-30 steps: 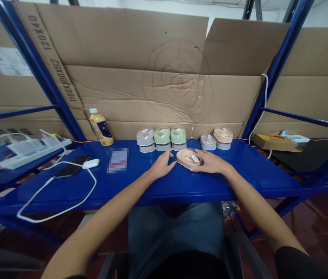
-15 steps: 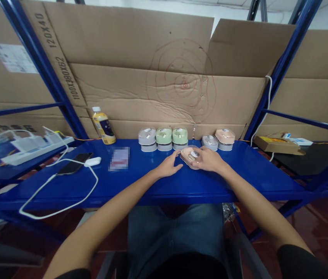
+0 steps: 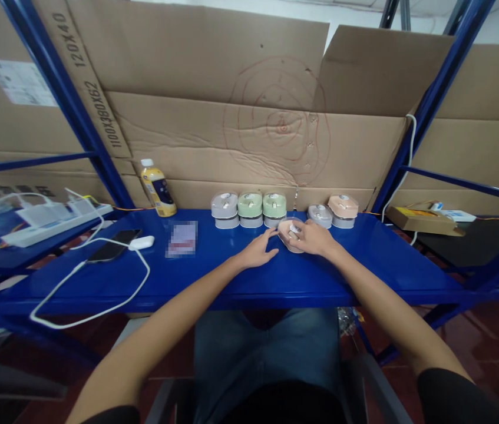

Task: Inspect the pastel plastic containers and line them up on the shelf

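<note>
A pink clear-lidded box (image 3: 288, 234) is gripped by my right hand (image 3: 315, 238), whose fingers wrap round its right side. Just left of that box, my left hand (image 3: 258, 249) has its thumb and fingers apart, fingertips close to the box's edge. Behind stand a grey stack (image 3: 225, 209) and two green stacks (image 3: 250, 209) (image 3: 274, 208) of similar boxes. Further right are a single grey box (image 3: 320, 215) and a pink box on a grey one (image 3: 343, 209).
On the blue table (image 3: 214, 280), a yellow bottle (image 3: 159, 189), a blurred packet (image 3: 182, 239) and a phone (image 3: 113, 246) with a white cable lie left. A power strip (image 3: 55, 227) is at far left. Cardboard (image 3: 178, 129) stands behind.
The pink box in my right hand has moved slightly up and away from me and turned a little. My left hand has stayed almost in place.
</note>
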`<state>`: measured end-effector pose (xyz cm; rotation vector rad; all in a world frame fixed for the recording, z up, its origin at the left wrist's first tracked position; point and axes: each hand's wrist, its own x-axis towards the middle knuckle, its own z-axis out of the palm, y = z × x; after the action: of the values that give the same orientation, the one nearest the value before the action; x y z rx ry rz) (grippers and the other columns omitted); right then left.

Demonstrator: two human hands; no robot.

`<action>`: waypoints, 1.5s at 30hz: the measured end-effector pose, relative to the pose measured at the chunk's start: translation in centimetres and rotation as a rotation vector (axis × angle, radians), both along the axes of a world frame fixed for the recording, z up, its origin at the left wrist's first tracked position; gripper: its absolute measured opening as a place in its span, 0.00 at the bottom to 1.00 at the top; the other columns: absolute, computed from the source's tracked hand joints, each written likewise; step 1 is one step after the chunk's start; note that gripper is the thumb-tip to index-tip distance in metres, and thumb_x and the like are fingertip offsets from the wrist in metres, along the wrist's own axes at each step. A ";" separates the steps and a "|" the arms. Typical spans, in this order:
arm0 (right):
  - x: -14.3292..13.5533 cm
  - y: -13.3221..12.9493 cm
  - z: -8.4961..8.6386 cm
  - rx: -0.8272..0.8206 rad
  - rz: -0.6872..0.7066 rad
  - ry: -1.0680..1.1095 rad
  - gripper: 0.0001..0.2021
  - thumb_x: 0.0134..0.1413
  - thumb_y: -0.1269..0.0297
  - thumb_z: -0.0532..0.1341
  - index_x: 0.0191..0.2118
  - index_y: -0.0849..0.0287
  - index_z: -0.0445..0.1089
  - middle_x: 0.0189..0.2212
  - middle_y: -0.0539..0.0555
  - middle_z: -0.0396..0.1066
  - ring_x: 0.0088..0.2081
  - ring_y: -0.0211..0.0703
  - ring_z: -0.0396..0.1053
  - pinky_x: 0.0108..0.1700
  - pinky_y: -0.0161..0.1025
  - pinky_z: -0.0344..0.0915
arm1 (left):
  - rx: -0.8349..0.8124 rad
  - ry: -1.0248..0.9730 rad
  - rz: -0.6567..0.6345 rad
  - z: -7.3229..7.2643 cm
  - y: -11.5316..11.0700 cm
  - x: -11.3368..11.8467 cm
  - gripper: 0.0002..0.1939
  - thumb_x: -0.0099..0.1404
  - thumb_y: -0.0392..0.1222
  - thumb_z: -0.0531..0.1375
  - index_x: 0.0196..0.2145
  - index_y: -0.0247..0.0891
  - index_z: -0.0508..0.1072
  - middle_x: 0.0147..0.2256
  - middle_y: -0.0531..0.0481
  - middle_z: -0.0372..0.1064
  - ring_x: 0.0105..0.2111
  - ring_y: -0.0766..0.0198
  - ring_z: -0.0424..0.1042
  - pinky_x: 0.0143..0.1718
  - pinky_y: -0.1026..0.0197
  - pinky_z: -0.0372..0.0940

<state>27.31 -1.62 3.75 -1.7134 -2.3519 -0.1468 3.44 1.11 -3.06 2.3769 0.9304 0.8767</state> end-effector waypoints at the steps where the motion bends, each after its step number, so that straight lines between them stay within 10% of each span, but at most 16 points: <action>1: -0.2 0.1 0.1 -0.004 -0.024 -0.005 0.36 0.63 0.38 0.57 0.68 0.55 0.64 0.49 0.67 0.75 0.50 0.64 0.75 0.48 0.49 0.69 | 0.000 0.007 0.000 0.0 0.0 0.0 0.38 0.67 0.43 0.63 0.70 0.37 0.54 0.68 0.33 0.62 0.67 0.41 0.64 0.68 0.34 0.58; 10: -0.6 0.7 0.4 -0.043 -0.110 -0.021 0.39 0.59 0.37 0.61 0.67 0.59 0.64 0.51 0.69 0.76 0.52 0.64 0.76 0.49 0.49 0.71 | 0.006 -0.027 0.002 0.2 -0.3 0.1 0.35 0.66 0.45 0.63 0.67 0.40 0.57 0.64 0.36 0.68 0.63 0.44 0.68 0.64 0.38 0.61; 17: 1.0 1.7 0.3 0.003 -0.194 0.047 0.41 0.57 0.28 0.58 0.59 0.60 0.71 0.50 0.71 0.73 0.52 0.68 0.75 0.50 0.53 0.71 | 0.199 -0.133 0.253 0.9 -0.7 0.1 0.16 0.63 0.36 0.58 0.50 0.40 0.68 0.34 0.53 0.66 0.31 0.61 0.68 0.40 0.55 0.68; 28: -1.3 5.8 1.2 0.156 -0.232 0.062 0.18 0.72 0.61 0.54 0.58 0.67 0.69 0.56 0.73 0.68 0.50 0.59 0.74 0.52 0.48 0.68 | 0.257 -0.062 0.300 1.0 -0.9 0.1 0.26 0.50 0.26 0.55 0.48 0.40 0.69 0.37 0.49 0.61 0.35 0.58 0.65 0.39 0.56 0.66; 36: -8.2 7.8 2.1 0.225 -0.235 0.094 0.36 0.61 0.42 0.60 0.61 0.71 0.62 0.57 0.78 0.68 0.61 0.70 0.65 0.62 0.56 0.61 | 0.264 -0.058 0.315 1.0 -0.7 0.0 0.28 0.50 0.22 0.53 0.48 0.41 0.69 0.38 0.50 0.60 0.38 0.58 0.66 0.44 0.55 0.67; 45: -10.1 9.6 1.1 0.248 -0.344 0.250 0.37 0.53 0.46 0.65 0.60 0.71 0.62 0.53 0.78 0.72 0.57 0.70 0.69 0.58 0.57 0.64 | 0.277 -0.058 0.336 1.5 -1.1 -0.2 0.28 0.50 0.22 0.53 0.47 0.41 0.68 0.39 0.49 0.61 0.38 0.57 0.66 0.44 0.54 0.68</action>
<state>17.21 7.95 4.88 -1.8719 -1.7705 -0.2529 3.25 0.03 -1.60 2.4427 1.2818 1.2673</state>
